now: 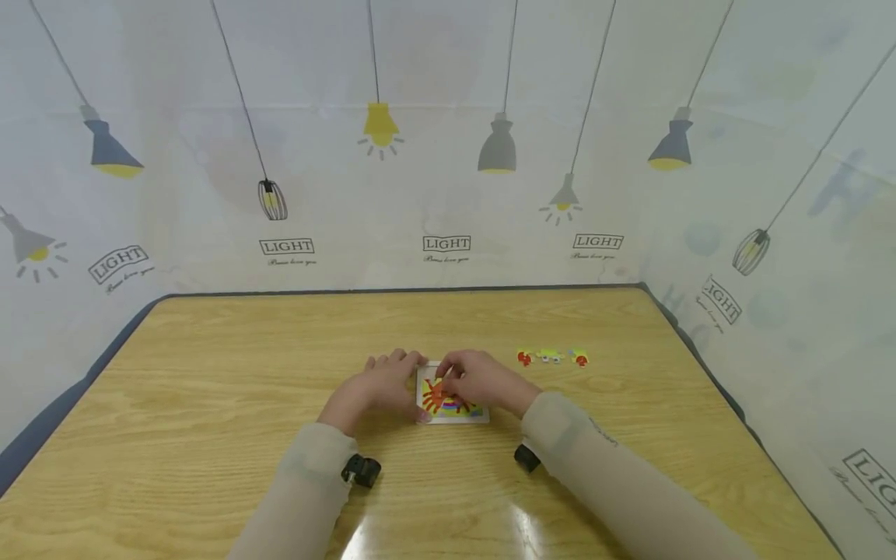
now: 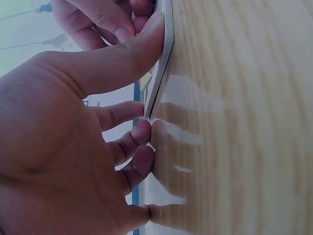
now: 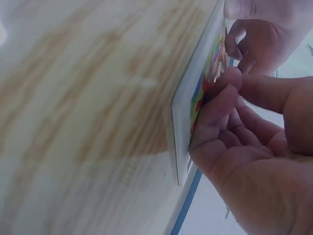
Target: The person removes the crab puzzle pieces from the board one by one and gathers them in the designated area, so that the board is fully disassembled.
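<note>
A small picture puzzle in a white tray (image 1: 458, 421) lies flat on the table, with red, yellow and rainbow colours in its picture. My left hand (image 1: 385, 385) holds the tray's left side, thumb at the near corner and index finger at the far one. In the left wrist view, the thumb presses on the tray's rim (image 2: 162, 66). Over the picture, my right hand (image 1: 483, 379) pinches a reddish puzzle piece (image 1: 439, 386) between thumb and index finger, close to the surface. The right wrist view shows those fingertips right at the picture (image 3: 199, 100); they mostly hide the piece.
Three loose puzzle pieces lie in a row beyond my right hand: a red-and-yellow one (image 1: 524, 358), a yellow-green one (image 1: 550, 356) and another red one (image 1: 580, 358). The wooden table (image 1: 245, 350) ends against a cloth backdrop (image 1: 378, 210) printed with lamps.
</note>
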A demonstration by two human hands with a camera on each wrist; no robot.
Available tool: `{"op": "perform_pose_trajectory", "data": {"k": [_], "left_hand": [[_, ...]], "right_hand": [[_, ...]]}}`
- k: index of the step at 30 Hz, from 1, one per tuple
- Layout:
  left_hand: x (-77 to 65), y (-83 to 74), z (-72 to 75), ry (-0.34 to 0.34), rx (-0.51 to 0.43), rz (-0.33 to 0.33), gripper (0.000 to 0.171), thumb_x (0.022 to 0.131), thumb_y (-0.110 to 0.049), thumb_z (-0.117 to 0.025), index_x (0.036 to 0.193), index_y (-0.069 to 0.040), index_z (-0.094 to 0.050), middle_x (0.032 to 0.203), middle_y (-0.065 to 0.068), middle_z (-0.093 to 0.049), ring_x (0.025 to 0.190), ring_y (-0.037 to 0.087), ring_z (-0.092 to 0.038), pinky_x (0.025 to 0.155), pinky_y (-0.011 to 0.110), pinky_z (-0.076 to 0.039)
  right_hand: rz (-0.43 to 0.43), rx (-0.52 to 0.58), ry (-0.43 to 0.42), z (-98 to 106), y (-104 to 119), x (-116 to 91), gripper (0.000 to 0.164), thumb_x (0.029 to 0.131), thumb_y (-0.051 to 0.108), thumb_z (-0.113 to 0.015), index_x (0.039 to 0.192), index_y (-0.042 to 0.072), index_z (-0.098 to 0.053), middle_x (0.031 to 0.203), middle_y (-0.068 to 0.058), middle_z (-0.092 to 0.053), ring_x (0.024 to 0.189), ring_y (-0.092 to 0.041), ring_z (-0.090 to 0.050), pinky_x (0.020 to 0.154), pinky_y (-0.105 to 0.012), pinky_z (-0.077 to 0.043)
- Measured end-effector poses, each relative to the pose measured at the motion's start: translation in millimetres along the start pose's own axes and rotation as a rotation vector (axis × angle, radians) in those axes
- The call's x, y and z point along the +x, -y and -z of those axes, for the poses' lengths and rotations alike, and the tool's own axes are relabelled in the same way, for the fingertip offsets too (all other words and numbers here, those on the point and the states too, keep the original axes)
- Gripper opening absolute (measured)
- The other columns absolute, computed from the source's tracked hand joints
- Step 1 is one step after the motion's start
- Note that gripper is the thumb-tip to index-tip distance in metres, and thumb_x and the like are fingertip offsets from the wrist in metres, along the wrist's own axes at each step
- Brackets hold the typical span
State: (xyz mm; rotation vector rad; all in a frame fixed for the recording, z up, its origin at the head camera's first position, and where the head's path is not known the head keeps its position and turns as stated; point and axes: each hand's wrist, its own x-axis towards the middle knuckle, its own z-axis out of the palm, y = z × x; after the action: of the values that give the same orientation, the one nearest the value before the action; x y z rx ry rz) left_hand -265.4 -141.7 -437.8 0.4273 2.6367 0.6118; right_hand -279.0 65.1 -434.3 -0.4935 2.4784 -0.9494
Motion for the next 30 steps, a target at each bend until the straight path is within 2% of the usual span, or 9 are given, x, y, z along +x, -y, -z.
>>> {"op": "perform_pose_trajectory", "data": {"k": [6,10,19,24,30], "left_hand": [[-0.1,-0.7,2.2,-0.002,-0.003,-0.007,0.092,0.083,-0.039,-0.091,0.157,-0.013,-0.045,0.160,0.018,-0.045,0.152,0.046,-0.038,0.132,0.070,-0.012],[-0.5,-0.9,2.4,-0.003,-0.004,-0.004,0.091,0.083,-0.039,-0.091,0.157,-0.013,-0.045,0.160,0.019,-0.046,0.152,0.047,-0.038,0.132,0.070,-0.012],[1.9,0.2,-1.6,-0.001,-0.012,-0.001,0.091,0.084,-0.039,-0.090,0.158,-0.014,-0.044,0.161,0.018,-0.045,0.153,0.046,-0.037,0.132,0.071,-0.010],[0.6,-0.6,0.1,0.001,0.004,0.008,0.091,0.085,-0.039,-0.089,0.159,-0.013,-0.042,0.163,0.019,-0.043,0.155,0.047,-0.034,0.132,0.070,-0.010],[-3.7,-5.3,1.9,-0.005,0.001,0.012,0.088,0.085,-0.035,-0.089,0.157,-0.011,-0.045,0.161,0.019,-0.045,0.152,0.045,-0.037,0.133,0.068,-0.011]], "right_hand": [[0.022,0.016,0.004,-1.0,-2.3,2.0,0.025,0.095,0.018,-0.081,0.117,0.008,-0.073,0.092,-0.002,-0.071,0.076,-0.013,-0.063,0.070,-0.026,-0.053],[0.044,-0.012,-0.012,-4.3,-1.0,3.6,0.024,0.095,0.015,-0.080,0.116,0.006,-0.072,0.087,-0.002,-0.070,0.072,-0.012,-0.061,0.067,-0.024,-0.051],[0.017,-0.026,-0.019,1.2,2.1,1.5,0.028,0.098,0.021,-0.077,0.124,0.012,-0.072,0.088,-0.004,-0.065,0.076,-0.016,-0.055,0.065,-0.028,-0.047],[0.060,-0.062,-0.064,21.0,7.3,-2.9,0.030,0.099,0.024,-0.077,0.126,0.013,-0.072,0.085,-0.002,-0.059,0.075,-0.014,-0.051,0.064,-0.026,-0.042],[0.114,-0.069,-0.118,62.5,-3.5,-18.4,0.035,0.101,0.024,-0.074,0.132,0.009,-0.071,0.084,-0.001,-0.058,0.066,-0.013,-0.045,0.060,-0.027,-0.040]]}}
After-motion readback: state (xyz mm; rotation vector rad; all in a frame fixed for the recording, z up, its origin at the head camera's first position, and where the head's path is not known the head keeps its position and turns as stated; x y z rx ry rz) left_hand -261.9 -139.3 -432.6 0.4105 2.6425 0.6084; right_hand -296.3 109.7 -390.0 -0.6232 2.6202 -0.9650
